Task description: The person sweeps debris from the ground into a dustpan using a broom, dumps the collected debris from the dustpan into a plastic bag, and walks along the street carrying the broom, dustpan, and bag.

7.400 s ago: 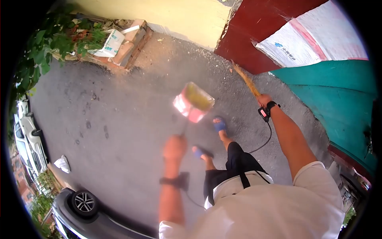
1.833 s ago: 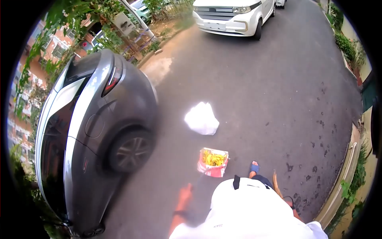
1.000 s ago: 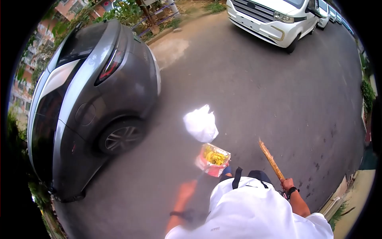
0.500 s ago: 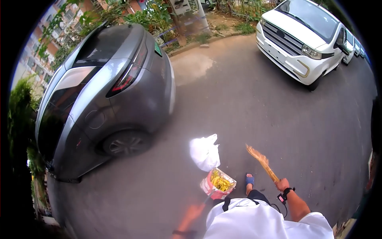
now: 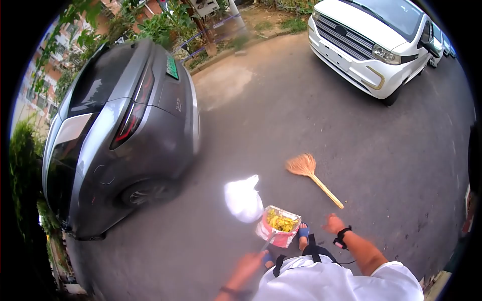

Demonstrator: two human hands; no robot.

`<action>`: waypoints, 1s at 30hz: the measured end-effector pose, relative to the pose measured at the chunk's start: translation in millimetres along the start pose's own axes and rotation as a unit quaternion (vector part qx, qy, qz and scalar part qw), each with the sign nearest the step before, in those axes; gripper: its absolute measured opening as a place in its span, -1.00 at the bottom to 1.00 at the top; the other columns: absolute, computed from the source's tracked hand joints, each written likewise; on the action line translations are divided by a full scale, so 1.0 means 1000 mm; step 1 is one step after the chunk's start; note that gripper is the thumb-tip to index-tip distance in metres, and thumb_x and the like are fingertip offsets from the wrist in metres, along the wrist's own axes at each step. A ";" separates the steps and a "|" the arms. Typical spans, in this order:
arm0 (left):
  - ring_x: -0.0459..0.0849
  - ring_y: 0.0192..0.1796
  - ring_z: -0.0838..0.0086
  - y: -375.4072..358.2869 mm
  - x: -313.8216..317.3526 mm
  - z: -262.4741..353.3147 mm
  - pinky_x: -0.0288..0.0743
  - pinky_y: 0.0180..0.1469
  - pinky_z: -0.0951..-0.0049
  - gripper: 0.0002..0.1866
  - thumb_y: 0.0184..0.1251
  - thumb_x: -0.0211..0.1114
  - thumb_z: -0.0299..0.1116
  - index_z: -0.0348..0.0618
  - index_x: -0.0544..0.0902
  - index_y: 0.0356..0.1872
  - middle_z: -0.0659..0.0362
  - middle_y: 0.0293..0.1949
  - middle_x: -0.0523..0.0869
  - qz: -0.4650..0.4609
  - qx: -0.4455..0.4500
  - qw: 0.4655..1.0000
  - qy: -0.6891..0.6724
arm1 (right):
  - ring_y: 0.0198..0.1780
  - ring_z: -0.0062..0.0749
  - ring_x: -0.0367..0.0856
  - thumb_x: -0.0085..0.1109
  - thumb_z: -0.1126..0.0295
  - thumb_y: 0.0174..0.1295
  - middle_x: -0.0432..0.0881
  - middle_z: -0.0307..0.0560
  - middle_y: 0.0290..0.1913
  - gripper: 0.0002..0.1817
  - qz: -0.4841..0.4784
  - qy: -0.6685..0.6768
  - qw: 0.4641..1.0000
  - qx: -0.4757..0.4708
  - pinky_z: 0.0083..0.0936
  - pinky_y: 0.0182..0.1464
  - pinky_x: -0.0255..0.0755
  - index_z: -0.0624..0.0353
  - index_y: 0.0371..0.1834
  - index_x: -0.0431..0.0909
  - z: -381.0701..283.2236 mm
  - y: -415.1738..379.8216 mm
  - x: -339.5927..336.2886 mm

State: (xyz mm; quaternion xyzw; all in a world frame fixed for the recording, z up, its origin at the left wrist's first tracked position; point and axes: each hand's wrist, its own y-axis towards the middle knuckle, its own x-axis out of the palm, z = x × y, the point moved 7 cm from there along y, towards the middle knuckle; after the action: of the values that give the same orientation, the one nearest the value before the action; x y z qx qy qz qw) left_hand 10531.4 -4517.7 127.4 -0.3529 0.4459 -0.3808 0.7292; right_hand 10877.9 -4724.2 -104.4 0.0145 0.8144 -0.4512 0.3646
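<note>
head view: left hand (image 5: 249,262) grips the dustpan (image 5: 279,226) handle, right hand (image 5: 333,223) spread empty beside the broom (image 5: 312,176); tilting could spill leaves (image 5: 280,221) onto asphalt (image 5: 281,120).

No text, label or number could be read anywhere in the head view. The grey car (image 5: 115,135) carried a green licence plate (image 5: 172,67) on its tailgate, but its characters were too small and blurred to make out, and a faint mark just below it was equally unreadable. The white van (image 5: 376,45) showed a badge on its grille that could not be told either, and the dustpan (image 5: 279,227) bore no legible print.
</note>
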 end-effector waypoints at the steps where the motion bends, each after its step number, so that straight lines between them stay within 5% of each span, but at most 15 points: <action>1: 0.72 -0.28 0.41 0.007 0.007 0.012 0.54 -0.17 0.35 -0.51 0.45 0.17 -0.03 -0.36 0.70 -0.08 0.06 -0.30 0.77 -0.021 0.007 0.999 -0.033 | 0.33 0.14 0.41 0.35 0.00 0.10 0.33 0.23 0.37 -0.18 -0.017 0.021 0.999 -0.044 -0.15 0.34 0.38 0.19 0.38 0.33 -0.026 -0.008 -0.004; 3: 0.72 -0.31 0.40 0.024 0.021 0.031 0.53 -0.23 0.36 -0.54 0.46 0.16 -0.05 -0.35 0.70 -0.14 0.09 -0.32 0.75 -0.061 0.021 0.993 -0.099 | 0.33 0.18 0.41 0.36 0.04 0.12 0.27 0.26 0.40 -0.18 -0.016 0.054 0.989 -0.134 -0.17 0.34 0.38 0.16 0.42 0.29 -0.086 -0.022 -0.012; 6: 0.49 -0.61 0.47 0.034 0.024 0.077 0.34 -0.56 0.34 -0.53 0.49 0.15 0.00 -0.27 0.61 -0.38 0.20 -0.58 0.56 -0.043 0.050 0.987 -0.148 | 0.28 0.13 0.46 0.37 0.16 0.15 0.17 0.26 0.43 -0.11 -0.012 0.108 0.962 -0.250 -0.18 0.27 0.44 0.14 0.51 0.12 -0.156 -0.026 -0.018; 9: 0.34 -0.72 0.60 0.028 0.014 0.128 0.16 -0.70 0.47 -0.60 0.48 0.20 -0.06 -0.21 0.56 -0.42 0.28 -0.62 0.48 -0.052 0.082 0.963 -0.252 | 0.21 0.03 0.53 0.37 0.21 0.14 0.22 0.24 0.40 -0.11 0.003 0.200 0.941 -0.273 -0.25 0.16 0.52 0.12 0.52 0.12 -0.200 -0.018 -0.031; 14: 0.36 -0.72 0.61 0.029 -0.001 0.188 0.15 -0.73 0.52 -0.63 0.45 0.22 -0.09 -0.22 0.54 -0.38 0.25 -0.62 0.49 -0.092 0.080 0.932 -0.341 | -0.18 -0.18 0.61 0.25 0.60 0.01 0.51 0.06 0.16 -0.43 0.278 0.330 0.873 -0.226 -0.33 -0.07 0.53 0.14 0.20 0.51 -0.209 0.026 -0.077; 18: 0.37 -0.61 0.65 0.053 -0.005 0.214 0.20 -0.65 0.54 -0.68 0.46 0.23 -0.11 -0.16 0.52 -0.34 0.30 -0.52 0.51 -0.156 0.111 0.914 -0.357 | -0.18 -0.25 0.57 0.27 0.48 0.04 0.54 -0.01 -0.01 -0.58 0.365 0.272 0.849 -0.268 -0.40 -0.10 0.49 0.16 0.05 0.56 -0.215 0.064 -0.122; 30: 0.46 -0.57 0.62 0.039 -0.093 0.278 0.38 -0.56 0.54 -0.78 0.54 0.14 -0.26 -0.22 0.49 -0.20 0.24 -0.44 0.51 -0.183 0.175 0.816 -0.519 | -0.24 -0.36 0.53 0.15 0.37 0.23 0.53 -0.10 -0.18 -0.83 0.294 0.328 0.890 -0.118 -0.45 -0.12 0.46 0.18 -0.17 0.53 -0.253 0.131 -0.170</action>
State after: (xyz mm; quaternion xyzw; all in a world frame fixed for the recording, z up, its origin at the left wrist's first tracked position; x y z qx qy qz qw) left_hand 10766.8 -4369.8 227.4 -0.4399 -0.1456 -0.3395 0.8186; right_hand 10901.8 -4405.9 -13.7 0.3575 0.8934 -0.1934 0.1912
